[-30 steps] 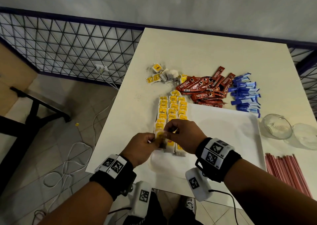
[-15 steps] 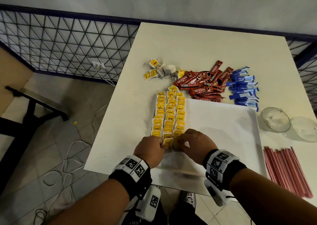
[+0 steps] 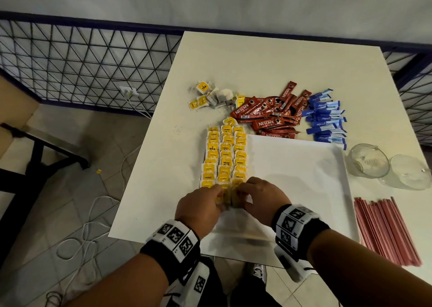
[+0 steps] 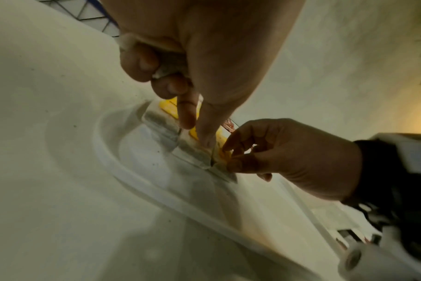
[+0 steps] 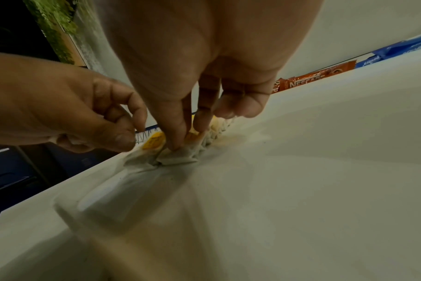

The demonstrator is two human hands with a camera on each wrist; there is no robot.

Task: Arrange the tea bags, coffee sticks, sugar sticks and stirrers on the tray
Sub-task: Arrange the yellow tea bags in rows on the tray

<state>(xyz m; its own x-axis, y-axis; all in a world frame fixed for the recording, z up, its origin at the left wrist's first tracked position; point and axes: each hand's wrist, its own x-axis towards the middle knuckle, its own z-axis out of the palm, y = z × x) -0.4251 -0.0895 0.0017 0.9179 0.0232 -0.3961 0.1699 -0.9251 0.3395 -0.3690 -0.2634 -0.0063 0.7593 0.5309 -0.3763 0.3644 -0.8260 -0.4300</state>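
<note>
Here both hands sit close together at the near end of the tea bag rows on the left side of the white tray. The left hand is knuckles up, fingers bent, and its thumb and first finger press the nearest tea bag down. Its other fingers are curled round what looks like another bag in the palm. The right hand reaches in from the right, thumb and fingers pinching the bag beside it. Both wrists bend down toward the tray. More loose tea bags, the coffee sticks and blue sugar sticks lie on the table past the tray. The red stirrers lie to its right.
</note>
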